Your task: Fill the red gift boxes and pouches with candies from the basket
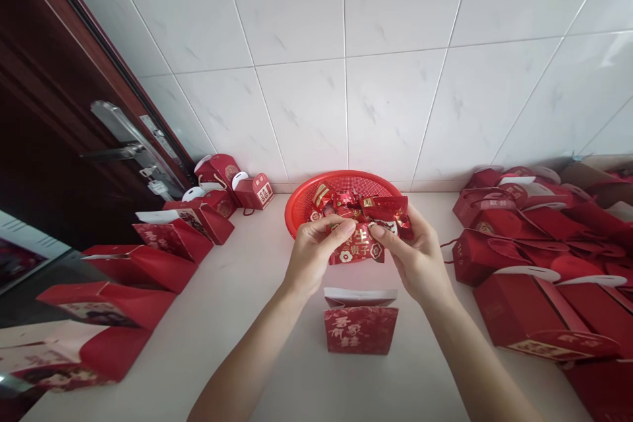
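Note:
My left hand (312,252) and my right hand (419,256) are raised over the front of a red plastic basket (295,203). Between them is a red candy packet (360,252) with pale lettering and flower prints, pinched from both sides by thumbs and fingers. Another dark red wrapper (390,206) shows above the right fingers; whether that hand grips it I cannot tell. Wrapped candies (346,198) lie in the basket behind, partly hidden by the hands. Below the hands, a small red gift box (361,331) with light characters stands upright, its top open.
Red gift boxes (171,270) form a row along the left edge of the white table (237,330). Smaller lidded boxes (254,191) stand at the back left. Many more red boxes (534,303) crowd the right side. Behind is a tiled wall (297,112); a dark door (64,92) is left.

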A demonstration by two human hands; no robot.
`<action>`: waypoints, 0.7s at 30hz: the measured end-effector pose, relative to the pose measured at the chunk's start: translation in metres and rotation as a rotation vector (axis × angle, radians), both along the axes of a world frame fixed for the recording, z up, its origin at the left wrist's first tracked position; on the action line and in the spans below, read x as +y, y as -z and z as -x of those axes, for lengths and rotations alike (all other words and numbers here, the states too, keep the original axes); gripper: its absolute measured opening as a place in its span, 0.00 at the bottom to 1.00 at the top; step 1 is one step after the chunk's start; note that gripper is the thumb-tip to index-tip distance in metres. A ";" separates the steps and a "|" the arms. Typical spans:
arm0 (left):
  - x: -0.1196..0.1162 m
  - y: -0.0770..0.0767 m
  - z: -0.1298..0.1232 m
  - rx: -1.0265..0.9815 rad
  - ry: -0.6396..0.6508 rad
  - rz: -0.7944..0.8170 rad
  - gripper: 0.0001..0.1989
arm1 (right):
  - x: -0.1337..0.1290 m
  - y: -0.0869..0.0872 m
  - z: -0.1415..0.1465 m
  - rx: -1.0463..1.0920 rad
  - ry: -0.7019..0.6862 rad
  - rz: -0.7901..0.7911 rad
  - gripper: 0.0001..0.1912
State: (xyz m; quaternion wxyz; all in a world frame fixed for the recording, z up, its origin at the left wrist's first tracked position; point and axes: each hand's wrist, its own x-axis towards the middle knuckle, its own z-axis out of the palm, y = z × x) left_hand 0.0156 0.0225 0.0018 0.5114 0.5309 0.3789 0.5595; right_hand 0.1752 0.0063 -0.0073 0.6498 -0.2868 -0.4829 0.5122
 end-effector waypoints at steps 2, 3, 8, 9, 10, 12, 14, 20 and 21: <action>0.000 0.000 0.000 0.018 0.012 -0.006 0.15 | 0.001 0.000 0.000 -0.002 0.032 0.018 0.13; -0.001 0.000 0.000 0.034 0.029 -0.012 0.15 | 0.001 0.000 0.000 -0.001 0.047 0.024 0.13; -0.004 0.000 0.001 0.085 0.092 -0.019 0.18 | 0.003 -0.002 0.000 0.046 0.038 0.057 0.13; -0.004 0.000 0.001 0.085 0.094 -0.021 0.18 | 0.004 -0.003 0.000 0.066 0.026 0.073 0.12; -0.004 0.000 0.001 0.083 0.093 -0.022 0.19 | 0.004 -0.004 -0.001 0.088 0.019 0.089 0.12; -0.002 0.001 0.002 0.079 0.071 -0.025 0.20 | 0.005 -0.005 -0.001 0.124 0.019 0.118 0.14; -0.001 0.002 0.002 0.066 0.017 -0.037 0.24 | 0.006 -0.005 -0.002 0.132 0.031 0.140 0.16; 0.003 0.006 0.003 0.133 -0.189 -0.172 0.23 | 0.006 -0.003 0.003 0.102 -0.010 0.185 0.18; 0.004 0.006 0.003 0.165 -0.201 -0.199 0.19 | 0.005 -0.003 0.004 0.102 -0.023 0.194 0.18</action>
